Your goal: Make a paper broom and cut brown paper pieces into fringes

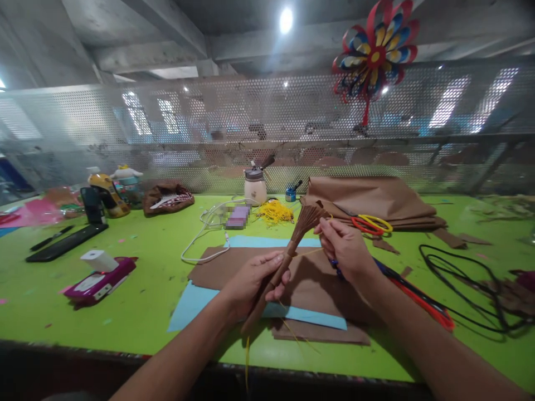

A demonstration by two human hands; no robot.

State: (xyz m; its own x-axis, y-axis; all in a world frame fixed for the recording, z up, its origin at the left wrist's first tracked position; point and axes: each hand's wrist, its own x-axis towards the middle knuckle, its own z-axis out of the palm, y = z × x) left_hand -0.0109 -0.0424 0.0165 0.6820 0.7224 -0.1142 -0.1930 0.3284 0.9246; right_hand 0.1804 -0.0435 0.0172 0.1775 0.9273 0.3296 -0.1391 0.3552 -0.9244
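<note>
Brown paper broom [292, 245] held above table centre. Left hand [251, 281] clamped round handle; right hand [345, 248] pinching yellow thread [307, 253] at fringed head. Risk: thread slipping, binding loosening, fringe splaying. Scissors [370, 224] just beyond right hand, black cord [463, 289] further right. Near table edge [125, 352] close under forearms; open room left.

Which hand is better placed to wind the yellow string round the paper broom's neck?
Probably the right hand: it pinches the yellow string beside the fringe, while the left hand grips the paper broom.
</note>
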